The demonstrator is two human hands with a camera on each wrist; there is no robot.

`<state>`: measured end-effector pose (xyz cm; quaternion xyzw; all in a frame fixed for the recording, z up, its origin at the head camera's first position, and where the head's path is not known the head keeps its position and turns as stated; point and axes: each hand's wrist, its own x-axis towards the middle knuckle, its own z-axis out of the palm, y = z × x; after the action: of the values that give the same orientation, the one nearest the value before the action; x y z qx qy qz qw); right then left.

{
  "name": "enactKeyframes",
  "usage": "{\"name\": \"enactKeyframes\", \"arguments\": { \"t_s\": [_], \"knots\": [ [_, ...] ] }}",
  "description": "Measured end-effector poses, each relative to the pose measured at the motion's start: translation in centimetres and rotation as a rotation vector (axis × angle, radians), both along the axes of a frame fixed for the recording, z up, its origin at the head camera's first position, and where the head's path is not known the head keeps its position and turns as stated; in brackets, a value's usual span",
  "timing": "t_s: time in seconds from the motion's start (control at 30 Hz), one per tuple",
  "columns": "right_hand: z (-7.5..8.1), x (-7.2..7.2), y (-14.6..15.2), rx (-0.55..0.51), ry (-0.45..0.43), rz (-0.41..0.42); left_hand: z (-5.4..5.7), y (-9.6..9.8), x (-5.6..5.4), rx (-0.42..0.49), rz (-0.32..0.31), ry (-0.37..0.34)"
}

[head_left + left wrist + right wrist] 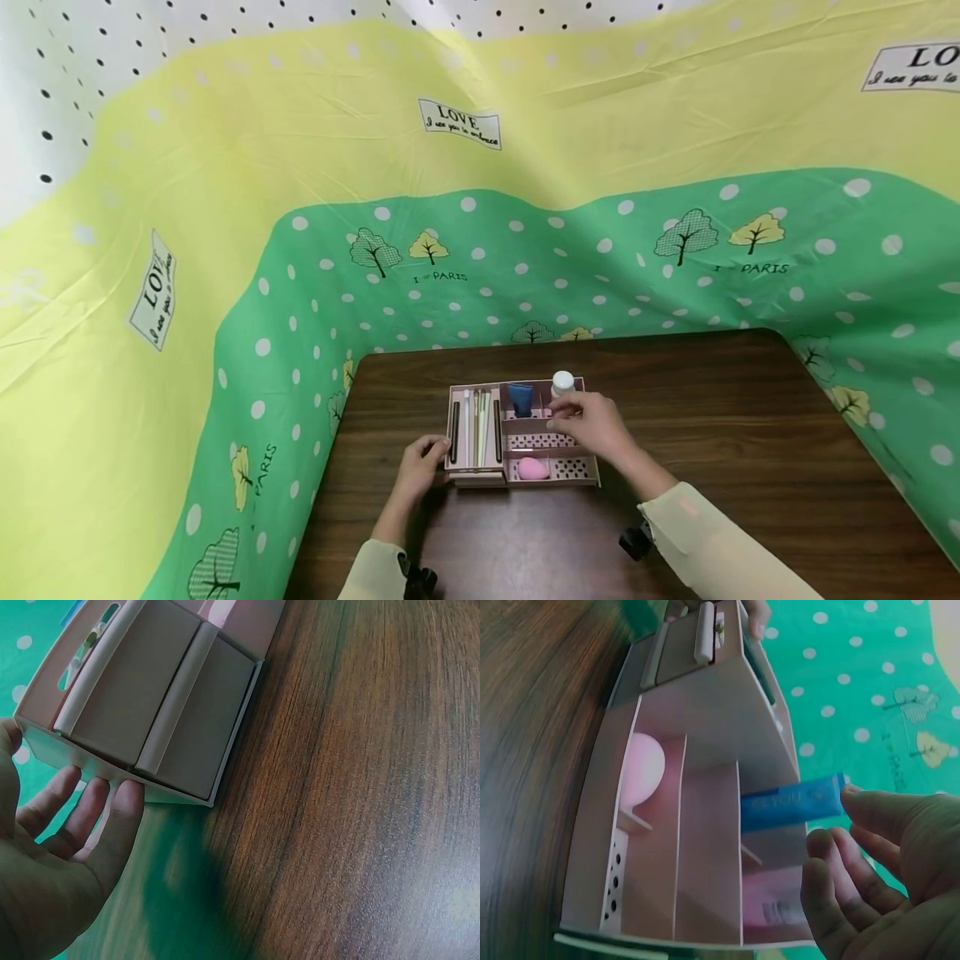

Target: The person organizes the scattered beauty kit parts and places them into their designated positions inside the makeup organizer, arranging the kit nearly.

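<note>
A pink desk organizer (504, 479) stands on the table, with two drawers at its left and open compartments at its right. My left hand (422, 467) rests its fingertips on the organizer's left side, fingers fairly straight in the left wrist view. Over the back right compartments is my right hand (596, 423), fingers loosely bent and apart. Its thumb is close to the end of a blue tube (795, 804) that leans in a back compartment. Beside the tube, a white-capped bottle (562, 382) stands in the back right compartment, partly hidden by the fingers.
A pink egg-shaped sponge (533, 468) lies in the front compartment. Several slim pens or brushes (480, 429) lie on top of the drawer unit, between black slots. The wooden table (735, 450) is bordered by a green and yellow printed curtain (540, 275).
</note>
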<state>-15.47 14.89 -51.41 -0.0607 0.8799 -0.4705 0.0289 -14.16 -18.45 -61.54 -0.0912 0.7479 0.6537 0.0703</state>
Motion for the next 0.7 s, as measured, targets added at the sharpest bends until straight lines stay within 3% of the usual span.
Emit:
{"name": "enactKeyframes", "arguments": {
  "t_s": [0.7],
  "knots": [
    [-2.9,-0.1,5.1,0.048,0.039,-0.139,0.1,0.0,-0.3,0.029,0.011,-0.019]
  ]
}}
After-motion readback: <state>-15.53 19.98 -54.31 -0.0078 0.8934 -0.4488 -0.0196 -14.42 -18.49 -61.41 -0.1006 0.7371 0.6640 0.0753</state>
